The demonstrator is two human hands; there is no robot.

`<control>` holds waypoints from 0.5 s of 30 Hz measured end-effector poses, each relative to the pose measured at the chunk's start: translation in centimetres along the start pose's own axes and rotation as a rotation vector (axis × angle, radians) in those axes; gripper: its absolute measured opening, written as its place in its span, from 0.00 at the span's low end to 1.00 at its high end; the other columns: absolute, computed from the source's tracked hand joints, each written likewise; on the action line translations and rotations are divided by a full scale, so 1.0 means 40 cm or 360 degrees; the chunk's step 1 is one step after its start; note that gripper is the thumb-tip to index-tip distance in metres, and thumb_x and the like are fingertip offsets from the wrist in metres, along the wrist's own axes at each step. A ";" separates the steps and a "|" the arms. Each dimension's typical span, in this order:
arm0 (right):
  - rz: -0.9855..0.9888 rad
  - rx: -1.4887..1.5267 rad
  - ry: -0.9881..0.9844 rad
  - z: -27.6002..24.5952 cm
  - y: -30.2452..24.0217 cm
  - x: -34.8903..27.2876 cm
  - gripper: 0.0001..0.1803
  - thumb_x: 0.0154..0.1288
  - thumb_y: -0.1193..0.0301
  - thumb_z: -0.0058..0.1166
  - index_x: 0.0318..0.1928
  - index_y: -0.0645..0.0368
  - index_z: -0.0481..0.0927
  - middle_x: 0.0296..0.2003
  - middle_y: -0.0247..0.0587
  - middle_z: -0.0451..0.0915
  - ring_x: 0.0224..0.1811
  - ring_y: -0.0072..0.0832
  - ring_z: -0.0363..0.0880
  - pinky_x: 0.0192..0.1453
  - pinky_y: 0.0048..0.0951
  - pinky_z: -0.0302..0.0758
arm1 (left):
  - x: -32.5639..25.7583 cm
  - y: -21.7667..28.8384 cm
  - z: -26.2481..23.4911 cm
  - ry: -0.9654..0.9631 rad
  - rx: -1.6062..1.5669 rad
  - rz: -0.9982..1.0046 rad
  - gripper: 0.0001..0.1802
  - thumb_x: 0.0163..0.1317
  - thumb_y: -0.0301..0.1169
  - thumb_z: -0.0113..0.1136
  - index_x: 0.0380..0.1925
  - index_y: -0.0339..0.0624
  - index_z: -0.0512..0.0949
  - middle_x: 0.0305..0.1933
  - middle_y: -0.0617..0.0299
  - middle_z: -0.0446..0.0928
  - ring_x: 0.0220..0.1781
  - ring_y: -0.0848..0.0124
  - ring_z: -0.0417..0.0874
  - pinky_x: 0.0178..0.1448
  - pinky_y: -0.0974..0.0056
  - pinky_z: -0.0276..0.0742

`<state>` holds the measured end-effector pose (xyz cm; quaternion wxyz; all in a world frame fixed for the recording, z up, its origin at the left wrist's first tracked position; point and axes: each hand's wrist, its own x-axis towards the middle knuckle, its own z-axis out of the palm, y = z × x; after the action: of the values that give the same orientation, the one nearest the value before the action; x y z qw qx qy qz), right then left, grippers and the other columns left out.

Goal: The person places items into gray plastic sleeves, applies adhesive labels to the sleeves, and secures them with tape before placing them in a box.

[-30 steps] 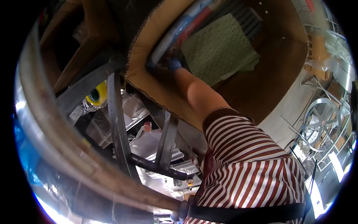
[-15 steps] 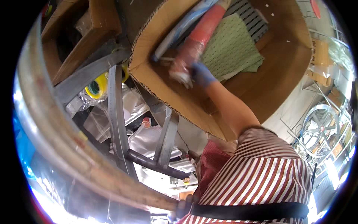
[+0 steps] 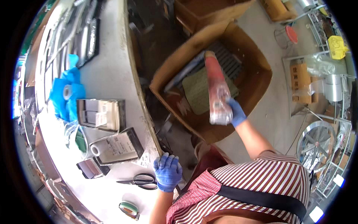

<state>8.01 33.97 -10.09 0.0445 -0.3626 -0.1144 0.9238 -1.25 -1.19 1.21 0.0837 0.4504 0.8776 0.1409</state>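
Observation:
My right hand (image 3: 237, 112), in a blue glove, is closed round the near end of a long red roll (image 3: 216, 80) in clear plastic wrap. The roll is lifted over an open cardboard box (image 3: 257, 84). Under it in the box lie a green dotted sheet (image 3: 194, 91), a grey slatted panel (image 3: 226, 59) and a long blue-and-white wrapped piece (image 3: 183, 75). My left hand (image 3: 167, 172), also gloved in blue, has its fingers bent over the edge of the white table (image 3: 106, 196). Black-handled scissors (image 3: 143, 182) lie just left of it.
On the table are document trays (image 3: 115, 147) with paper labels, a green-and-white tape dispenser (image 3: 129, 210), blue plastic (image 3: 69, 87) and dark frames (image 3: 87, 43). Another box (image 3: 209, 13) stands beyond. A floor fan (image 3: 317, 143) and wire racks are on the right.
The red roll has come up out of the box in my right hand, turning more upright. My view has swung toward the tabletop, and my left hand now shows fully at its edge.

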 end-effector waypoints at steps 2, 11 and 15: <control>0.0004 -0.0339 -0.0276 0.050 0.015 -0.156 0.28 0.59 0.64 0.62 0.57 0.62 0.72 0.48 0.43 0.81 0.46 0.32 0.82 0.52 0.38 0.81 | -0.004 0.000 0.004 0.0115 0.0028 0.0067 0.08 0.50 0.32 0.59 0.31 0.49 0.82 0.40 0.65 0.81 0.53 0.64 0.77 0.64 0.54 0.61; 0.0333 -0.1655 -0.0740 0.188 0.006 -0.648 0.35 0.49 0.75 0.68 0.61 0.65 0.72 0.51 0.40 0.80 0.53 0.28 0.77 0.63 0.34 0.70 | 0.018 0.054 -0.132 0.0477 -0.2194 -0.0308 0.32 0.64 0.45 0.61 0.62 0.40 0.68 0.61 0.53 0.73 0.63 0.64 0.73 0.67 0.56 0.65; 0.0809 -0.1880 -0.1129 0.144 0.051 -0.653 0.30 0.47 0.80 0.68 0.55 0.65 0.78 0.49 0.39 0.82 0.54 0.27 0.77 0.62 0.33 0.71 | -0.014 0.025 -0.404 0.1213 -0.2945 0.0127 0.44 0.60 0.47 0.66 0.69 0.41 0.56 0.63 0.53 0.69 0.62 0.60 0.74 0.66 0.55 0.71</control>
<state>23.25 26.65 10.75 -0.4137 -0.0205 -0.5132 0.7517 -4.58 -3.85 16.85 0.1097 0.1619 0.3752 0.9061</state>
